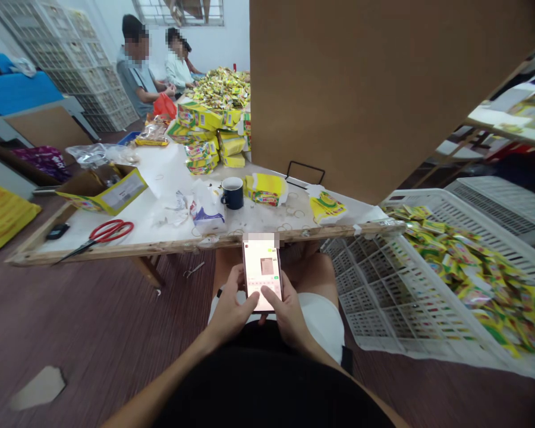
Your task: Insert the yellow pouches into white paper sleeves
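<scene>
A lit smartphone (262, 270) is held upright over my lap, its screen showing a chat with an on-screen keyboard. My left hand (232, 300) grips the phone's left side, with the thumb over the lower screen. On the other side my right hand (288, 306) is wrapped around the phone's right edge, its thumb on the keyboard area. Fingers behind the phone are mostly hidden. Just beyond the phone runs the wooden edge of a white table (169, 208). A dark mug (232, 194) and a yellow packet bundle (265, 189) stand near that edge.
Red-handled scissors (111, 230) and an open yellow carton (104, 189) lie at the table's left. A white crate (365, 333) of yellow packets stands at right. A large cardboard sheet (361, 89) rises behind the table. Two people (138, 83) sit near a packet pile (220, 89).
</scene>
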Available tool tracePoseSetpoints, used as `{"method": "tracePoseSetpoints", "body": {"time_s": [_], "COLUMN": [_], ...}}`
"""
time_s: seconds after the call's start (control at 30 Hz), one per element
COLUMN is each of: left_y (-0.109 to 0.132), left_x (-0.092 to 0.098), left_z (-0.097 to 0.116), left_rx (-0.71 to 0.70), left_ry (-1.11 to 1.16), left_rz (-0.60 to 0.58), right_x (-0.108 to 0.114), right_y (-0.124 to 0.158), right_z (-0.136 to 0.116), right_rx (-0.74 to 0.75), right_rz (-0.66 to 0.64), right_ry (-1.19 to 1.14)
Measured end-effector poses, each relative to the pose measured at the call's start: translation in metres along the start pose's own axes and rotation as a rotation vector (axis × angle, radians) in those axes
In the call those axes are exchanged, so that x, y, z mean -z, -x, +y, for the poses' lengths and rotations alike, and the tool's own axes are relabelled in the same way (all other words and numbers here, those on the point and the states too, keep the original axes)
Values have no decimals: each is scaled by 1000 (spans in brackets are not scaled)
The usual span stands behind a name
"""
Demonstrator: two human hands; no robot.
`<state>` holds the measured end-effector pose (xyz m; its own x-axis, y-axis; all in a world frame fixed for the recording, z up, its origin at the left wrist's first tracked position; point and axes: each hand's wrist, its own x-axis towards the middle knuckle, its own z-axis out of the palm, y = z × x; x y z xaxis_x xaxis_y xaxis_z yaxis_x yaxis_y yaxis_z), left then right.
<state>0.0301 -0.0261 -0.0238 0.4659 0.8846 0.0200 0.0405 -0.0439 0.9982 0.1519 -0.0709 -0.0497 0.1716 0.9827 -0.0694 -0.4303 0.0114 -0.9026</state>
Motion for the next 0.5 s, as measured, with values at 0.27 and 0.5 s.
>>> {"method": "tracePoseSetpoints", "body": {"time_s": [0.27,0.5], "left_y": [0,-2], "left_x": [5,4], "left_z": [-3,-2], "left_rx": [6,46], "left_ry": [116,221], "left_rz": [-19,14], "right_x": [4,4], "right_y": [0,2], "right_z": [7,7], "right_rx": [-11,-22], "right_rz": [-17,-18], "right_ry": [-163,-166]}}
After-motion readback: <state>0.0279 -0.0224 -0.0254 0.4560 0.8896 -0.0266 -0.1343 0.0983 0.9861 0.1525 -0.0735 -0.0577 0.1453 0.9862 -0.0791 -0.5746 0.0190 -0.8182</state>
